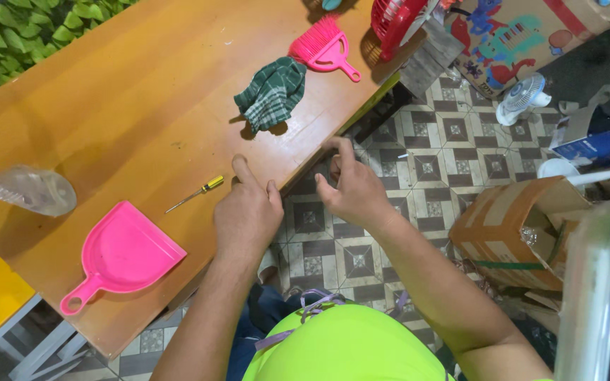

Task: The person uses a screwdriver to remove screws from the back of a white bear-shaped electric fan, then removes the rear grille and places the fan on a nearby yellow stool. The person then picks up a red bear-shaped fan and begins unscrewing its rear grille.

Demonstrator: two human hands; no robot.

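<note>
My left hand [247,212] rests on the near edge of the orange wooden table [121,106], fingers curled and one finger stretched out, holding nothing. A small yellow-handled screwdriver [195,193] lies just to its left. My right hand [351,185] hangs past the table's edge, above the tiled floor, with its fingers loosely apart and fingertips close to the edge. A crumpled green checked cloth [273,92] lies farther up the table. A pink hand brush [325,44] lies beyond the cloth.
A pink dustpan [123,254] lies at the near left. A clear spray bottle [26,189] rests on its side at the left. A red fan [397,21] stands at the table's far end. Cardboard boxes [510,233] and a small white fan [524,95] sit on the patterned floor.
</note>
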